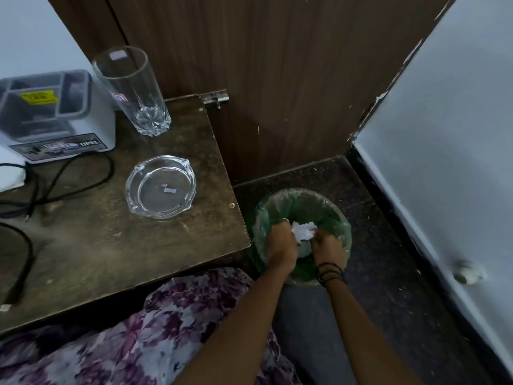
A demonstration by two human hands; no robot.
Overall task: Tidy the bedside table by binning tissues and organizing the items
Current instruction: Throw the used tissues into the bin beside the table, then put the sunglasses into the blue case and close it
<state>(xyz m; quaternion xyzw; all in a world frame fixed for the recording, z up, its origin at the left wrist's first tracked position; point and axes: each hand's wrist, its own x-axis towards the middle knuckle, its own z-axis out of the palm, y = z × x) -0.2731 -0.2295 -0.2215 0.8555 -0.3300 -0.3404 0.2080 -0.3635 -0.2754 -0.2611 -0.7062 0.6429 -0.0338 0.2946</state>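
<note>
Floral fabric (177,329) is nearest the lens; beyond it the left hand (280,245) and right hand (329,245) are closed together on a crumpled tissue wad (304,232), held inside the mouth of the green-lined bin (341,218). The wad is judged light, soft and crushable, so any pinch grip suffices. Left of the bin, on the bedside table (97,245), a fragile tall glass (133,87), glass ashtray (161,187), organizer box (52,112) and loose cables (41,190) are left; nothing blocks the drop.

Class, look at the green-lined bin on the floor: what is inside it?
Both hands, left and right, hold crumpled white tissue inside the bin. The hands and tissue cover its bottom, so other contents cannot be seen.
</note>
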